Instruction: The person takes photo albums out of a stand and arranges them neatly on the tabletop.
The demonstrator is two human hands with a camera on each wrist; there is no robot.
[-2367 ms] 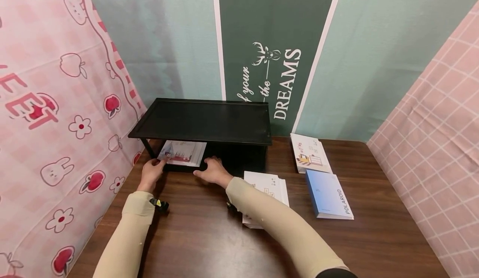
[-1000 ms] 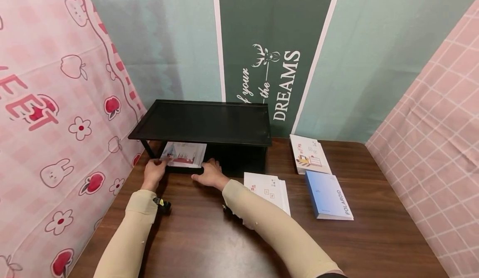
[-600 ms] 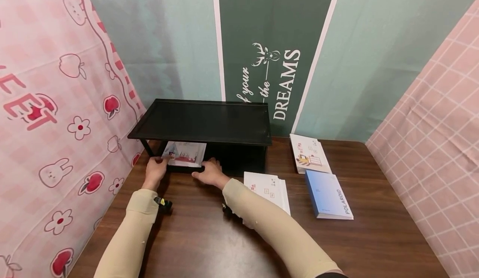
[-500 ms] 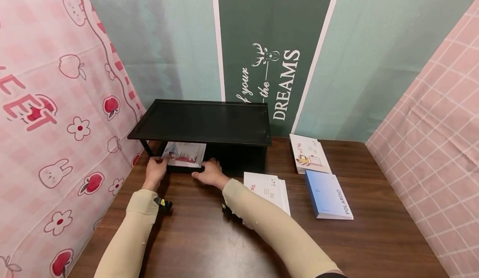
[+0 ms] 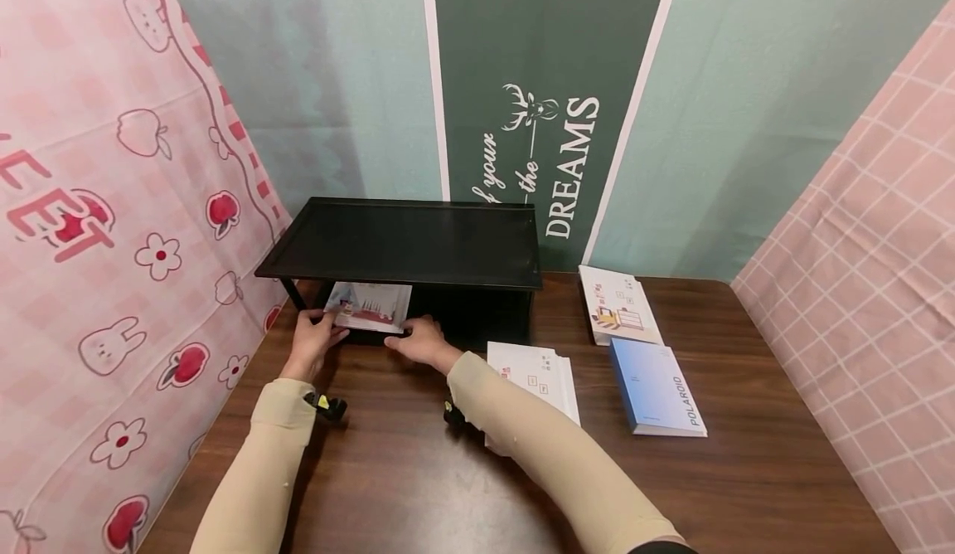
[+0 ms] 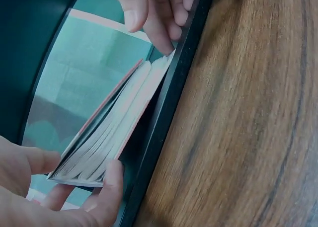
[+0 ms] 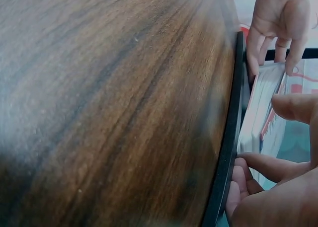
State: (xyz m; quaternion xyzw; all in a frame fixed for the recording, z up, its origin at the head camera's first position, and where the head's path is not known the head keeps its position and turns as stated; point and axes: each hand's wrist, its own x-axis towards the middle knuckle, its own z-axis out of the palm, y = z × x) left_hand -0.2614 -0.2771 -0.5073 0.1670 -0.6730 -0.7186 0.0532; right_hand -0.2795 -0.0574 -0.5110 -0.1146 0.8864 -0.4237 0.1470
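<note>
A book [image 5: 373,303] with a pictured white cover lies on the lower level of a black two-tier shelf [image 5: 403,243], at its left front. My left hand [image 5: 312,342] grips its left end; in the left wrist view the thumb is at one cover and fingers are at the other, the page edges [image 6: 112,122] fanned between. At the book's right end is my right hand [image 5: 424,342]. One of its fingers touches the book's corner in the left wrist view, while the thumb stays off the cover. The upper tier hides the book's back edge.
White books [image 5: 533,380] lie partly under my right sleeve. Farther right are another white book [image 5: 619,309] and a blue book [image 5: 658,388] marked POLAROID. The shelf's black front lip [image 7: 229,127] runs beside the wooden table [image 5: 418,471]. A pink printed cloth [image 5: 149,206] hangs at left.
My left hand has shifted slightly, its thumb now spread at the book's front left corner. The book sits slightly farther right than about two seconds ago. My right hand has closed in on its right end.
</note>
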